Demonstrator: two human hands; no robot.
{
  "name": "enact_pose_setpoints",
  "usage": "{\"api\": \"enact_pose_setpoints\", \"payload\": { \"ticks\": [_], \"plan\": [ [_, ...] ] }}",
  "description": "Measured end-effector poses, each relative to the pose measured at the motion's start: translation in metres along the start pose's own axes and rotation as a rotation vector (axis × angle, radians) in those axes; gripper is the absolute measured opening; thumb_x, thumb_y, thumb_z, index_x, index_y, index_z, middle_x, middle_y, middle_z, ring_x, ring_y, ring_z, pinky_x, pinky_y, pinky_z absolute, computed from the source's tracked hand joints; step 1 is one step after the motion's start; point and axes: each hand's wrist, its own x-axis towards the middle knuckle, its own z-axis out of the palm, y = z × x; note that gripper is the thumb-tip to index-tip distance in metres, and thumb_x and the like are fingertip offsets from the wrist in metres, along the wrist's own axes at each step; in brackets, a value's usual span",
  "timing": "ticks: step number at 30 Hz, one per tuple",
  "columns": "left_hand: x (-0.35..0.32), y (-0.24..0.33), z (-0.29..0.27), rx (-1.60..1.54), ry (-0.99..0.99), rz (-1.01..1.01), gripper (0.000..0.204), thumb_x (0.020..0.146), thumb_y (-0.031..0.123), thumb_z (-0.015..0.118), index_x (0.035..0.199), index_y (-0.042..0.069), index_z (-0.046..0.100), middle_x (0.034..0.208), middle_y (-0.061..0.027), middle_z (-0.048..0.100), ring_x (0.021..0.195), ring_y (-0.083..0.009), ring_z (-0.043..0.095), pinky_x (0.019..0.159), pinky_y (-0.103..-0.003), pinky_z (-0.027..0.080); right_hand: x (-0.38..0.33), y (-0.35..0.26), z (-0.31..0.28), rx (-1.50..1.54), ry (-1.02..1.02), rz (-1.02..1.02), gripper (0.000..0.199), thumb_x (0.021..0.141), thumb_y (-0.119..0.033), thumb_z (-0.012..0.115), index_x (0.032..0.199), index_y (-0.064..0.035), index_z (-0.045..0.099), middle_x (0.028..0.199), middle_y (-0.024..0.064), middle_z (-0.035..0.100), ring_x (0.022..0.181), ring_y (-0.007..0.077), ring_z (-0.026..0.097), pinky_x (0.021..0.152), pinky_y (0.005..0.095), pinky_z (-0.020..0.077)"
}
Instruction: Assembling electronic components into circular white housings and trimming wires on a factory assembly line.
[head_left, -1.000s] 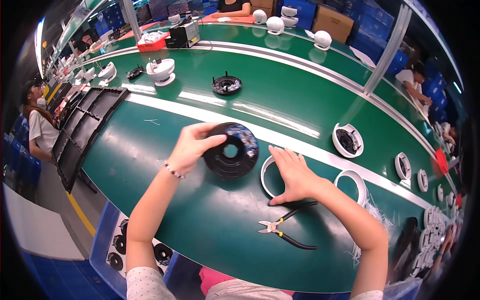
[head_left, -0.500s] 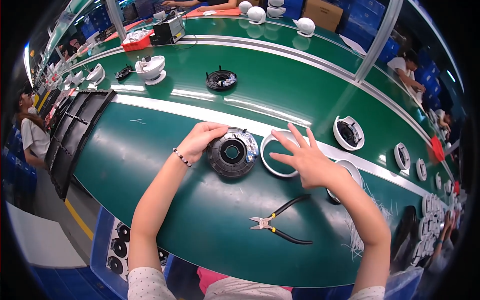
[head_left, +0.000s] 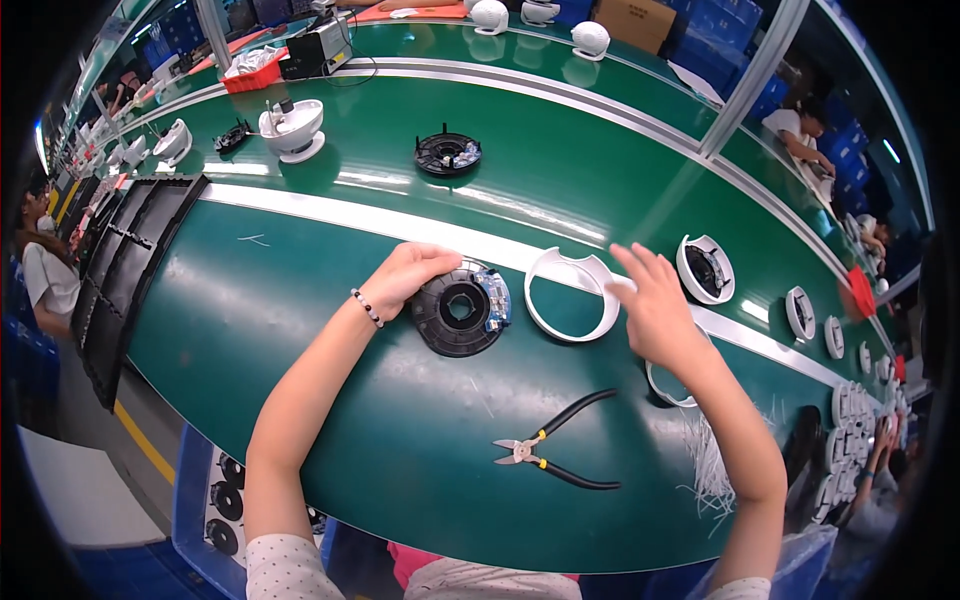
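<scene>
My left hand (head_left: 405, 280) is closed on the upper left rim of a black round plastic base (head_left: 440, 325). The base has a hole in its middle and a blue circuit board (head_left: 497, 300) along its right side. To its right is a white plastic ring (head_left: 541, 318) with a notch at its top. My right hand (head_left: 662, 312) is beside that ring, fingers stretched upward and thumb at the ring's right rim; whether it touches is unclear. A second white ring (head_left: 655, 385) lies partly hidden under my right wrist. Black-handled cutting pliers (head_left: 540, 440) lie opened below.
White strip scraps (head_left: 708, 465) lie by my right forearm. Beyond a pale strip, the green line carries another black base (head_left: 447, 153), a white housing (head_left: 292, 130) and a filled white shell (head_left: 706, 270). A black tray (head_left: 135, 270) stands at left; a blue bin (head_left: 190, 500) sits below.
My right hand has shifted right and up, its spread fingers drawing closer together. The white ring has moved slightly right and its notch now shows. My left hand keeps hold of the black base.
</scene>
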Motion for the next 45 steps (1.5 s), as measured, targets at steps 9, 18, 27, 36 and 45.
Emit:
{"api": "enact_pose_setpoints", "payload": {
  "ticks": [9,18,27,36,45],
  "plan": [
    [-0.011,-0.009,-0.021,-0.276,-0.198,0.058,0.048,0.085,0.024,0.053,0.123,-0.002,0.039,0.112,-0.0123,0.053,0.097,-0.0157,0.053,0.084,-0.027,0.043,0.069,-0.032,0.038,0.562,-0.199,0.533,0.112,0.054,-0.058,0.071,0.131,0.0055,0.021,0.135,0.0319,0.014,0.124,0.0458,0.021,0.097,0.0467,0.0303],
    [-0.027,-0.022,-0.022,-0.068,0.063,0.221,0.051,0.072,-0.007,0.062,0.119,-0.002,0.042,0.097,-0.0116,0.061,0.085,-0.0132,0.059,0.075,-0.023,0.049,0.074,-0.062,0.023,0.431,-0.219,0.475,0.126,0.044,-0.058,0.076,0.135,0.0011,0.012,0.139,0.0273,0.007,0.126,0.045,0.017,0.093,0.0572,0.029],
    [-0.028,-0.019,-0.047,-0.143,0.118,0.251,0.039,0.076,-0.004,0.06,0.112,-0.004,0.047,0.094,-0.011,0.063,0.081,-0.0113,0.059,0.071,-0.022,0.049,0.089,-0.061,0.002,0.379,-0.521,0.4,0.133,0.042,-0.05,0.08,0.137,-0.0057,-0.001,0.141,0.0246,0.004,0.13,0.0408,0.006,0.101,0.0569,0.0126],
    [-0.032,-0.017,-0.055,-0.237,0.199,0.254,0.025,0.076,-0.003,0.061,0.098,-0.004,0.05,0.089,-0.0094,0.061,0.076,-0.0118,0.059,0.067,-0.021,0.05,0.101,-0.085,0.01,0.898,0.068,0.609,0.122,0.046,-0.045,0.079,0.131,0.0091,0.011,0.13,0.0271,0.027,0.123,0.0369,0.026,0.101,0.0388,0.0267],
    [-0.035,0.009,-0.028,-0.703,-0.292,0.185,0.048,0.087,0.033,0.038,0.125,0.003,0.038,0.118,-0.0095,0.048,0.111,-0.0248,0.045,0.096,-0.039,0.035,0.116,-0.151,0.006,0.927,0.374,0.449,0.122,0.046,-0.039,0.082,0.134,0.001,0.008,0.125,0.0249,0.028,0.121,0.0359,0.028,0.099,0.0423,0.0277]
  ]
}}
